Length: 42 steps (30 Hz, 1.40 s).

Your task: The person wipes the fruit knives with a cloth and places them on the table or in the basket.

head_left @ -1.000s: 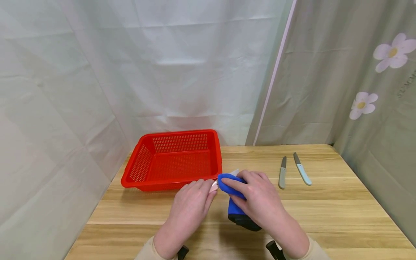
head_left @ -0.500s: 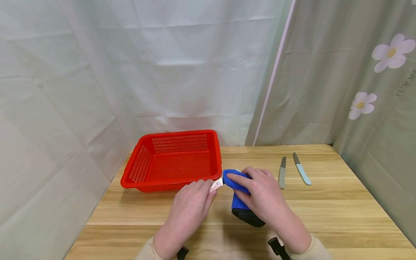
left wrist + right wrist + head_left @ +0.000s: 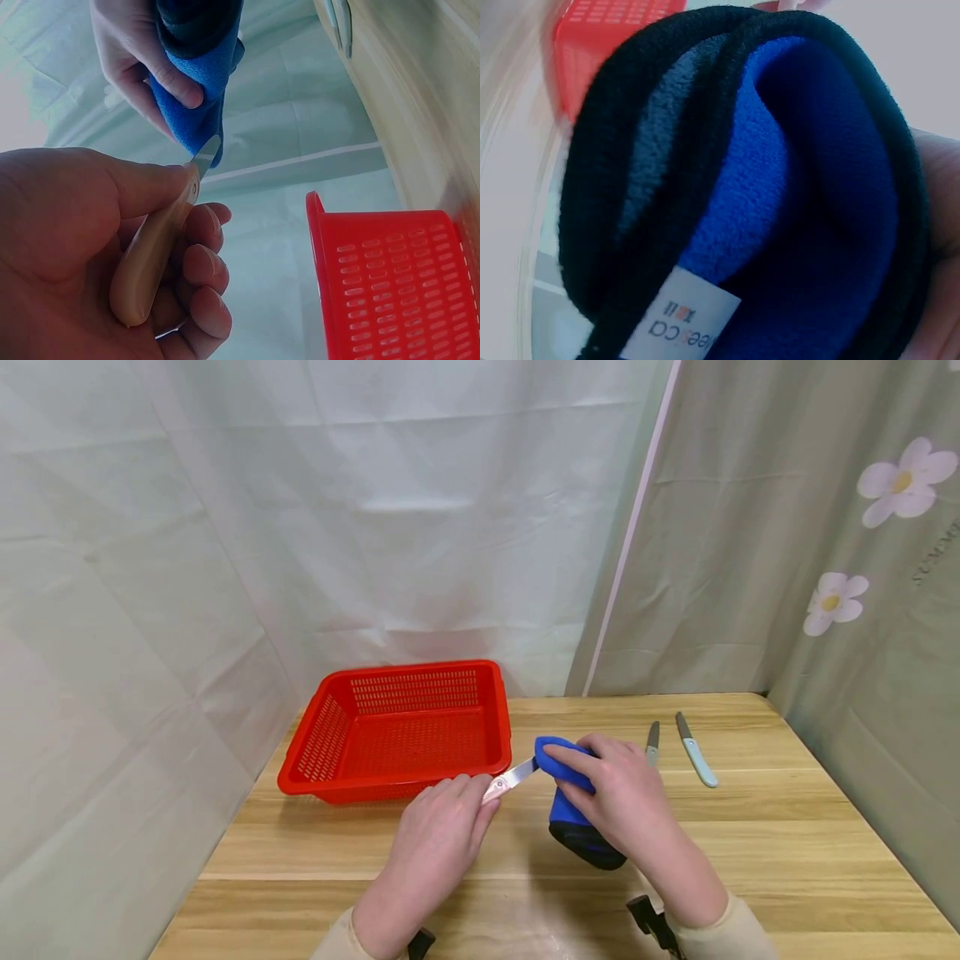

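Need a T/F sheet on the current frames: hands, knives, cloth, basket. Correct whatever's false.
1. The left hand grips a knife. True.
2. The right hand holds a blue cloth. True.
3. The cloth hides all of the knife's metal. False: bare blade shows just outside the cloth.
4. Every knife is in hand. False: a gray-handled knife and a pale-blue-handled knife lie on the table.
5. In the head view, the red basket is left of the lying knives. True.
6. The cloth's trim is white. False: its edging is black.
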Each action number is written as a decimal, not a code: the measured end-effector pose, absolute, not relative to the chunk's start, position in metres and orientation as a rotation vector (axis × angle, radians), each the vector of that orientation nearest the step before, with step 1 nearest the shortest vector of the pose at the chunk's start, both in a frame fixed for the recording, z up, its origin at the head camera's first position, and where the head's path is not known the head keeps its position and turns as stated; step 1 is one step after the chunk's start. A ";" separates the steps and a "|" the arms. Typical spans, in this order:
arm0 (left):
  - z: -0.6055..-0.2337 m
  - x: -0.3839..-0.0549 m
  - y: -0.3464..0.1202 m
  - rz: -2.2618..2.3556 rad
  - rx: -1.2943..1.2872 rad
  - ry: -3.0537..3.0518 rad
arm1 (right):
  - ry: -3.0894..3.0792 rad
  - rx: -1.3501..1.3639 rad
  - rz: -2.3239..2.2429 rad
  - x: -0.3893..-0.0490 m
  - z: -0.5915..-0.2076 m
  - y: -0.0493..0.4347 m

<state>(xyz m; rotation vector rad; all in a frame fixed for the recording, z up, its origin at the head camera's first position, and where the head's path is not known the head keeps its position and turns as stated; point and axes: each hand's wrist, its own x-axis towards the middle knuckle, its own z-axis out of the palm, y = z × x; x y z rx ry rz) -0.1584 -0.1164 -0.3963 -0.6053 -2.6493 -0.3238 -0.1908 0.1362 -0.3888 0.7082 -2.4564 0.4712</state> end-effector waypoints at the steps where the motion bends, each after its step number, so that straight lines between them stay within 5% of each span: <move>1: -0.396 -0.158 -0.116 -0.323 -0.604 -2.651 | -2.457 0.702 0.471 -0.191 -0.389 0.137; 17: -0.396 -0.158 -0.117 -0.330 -0.620 -2.590 | -2.523 0.597 0.463 -0.192 -0.385 0.145; 42: -0.398 -0.158 -0.117 -0.315 -0.625 -2.644 | -2.472 0.851 0.449 -0.167 -0.387 0.107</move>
